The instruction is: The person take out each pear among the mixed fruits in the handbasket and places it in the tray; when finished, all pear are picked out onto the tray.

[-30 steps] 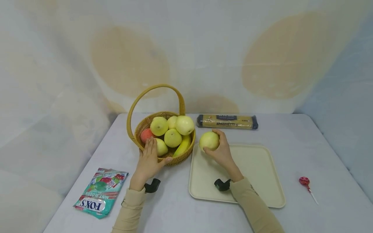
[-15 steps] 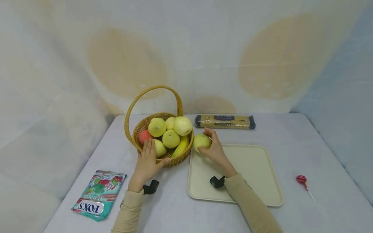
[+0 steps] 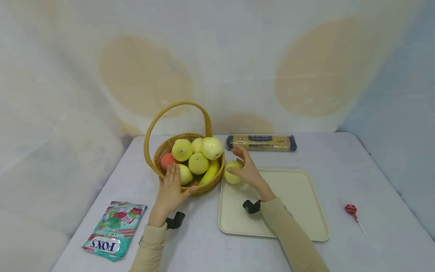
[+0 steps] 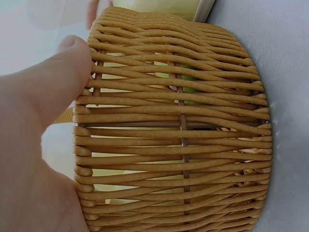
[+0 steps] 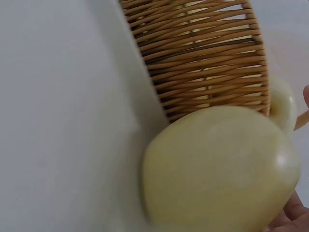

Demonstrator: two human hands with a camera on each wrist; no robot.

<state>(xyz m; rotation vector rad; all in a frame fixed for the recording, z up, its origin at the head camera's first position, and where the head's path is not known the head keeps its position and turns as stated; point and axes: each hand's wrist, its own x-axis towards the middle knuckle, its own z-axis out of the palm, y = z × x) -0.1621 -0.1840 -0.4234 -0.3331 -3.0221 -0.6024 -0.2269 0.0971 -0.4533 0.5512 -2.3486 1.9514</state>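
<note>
My left hand [image 3: 170, 194] rests across the near rim of the wicker basket [image 3: 205, 189], fingers straight over a pale green apple [image 3: 185, 175] inside. The left wrist view has its thumb [image 4: 72, 63] along the rim; the other fingers are hidden there. Several more green apples, a red fruit [image 3: 166, 161] and a banana [image 3: 210, 173] fill the basket. Beside the basket, another pale green apple [image 3: 232, 176] sits at the far left corner of the cream tray [image 3: 295, 207]. My right hand [image 3: 251, 173] stands around it with fingers spread and raised above it, thumb overlapping it.
A spaghetti packet [image 3: 268, 143] lies behind the tray. To the left is a teal Fox's candy bag [image 3: 113, 230], and to the right a red lollipop [image 3: 351, 210]. The basket's tall handle [image 3: 178, 104] arches over the fruit. A cloth backdrop hangs behind the table.
My right hand has carried the apple left and down to the tray corner against the basket, and its fingers have loosened from it. My left hand stays on the basket.
</note>
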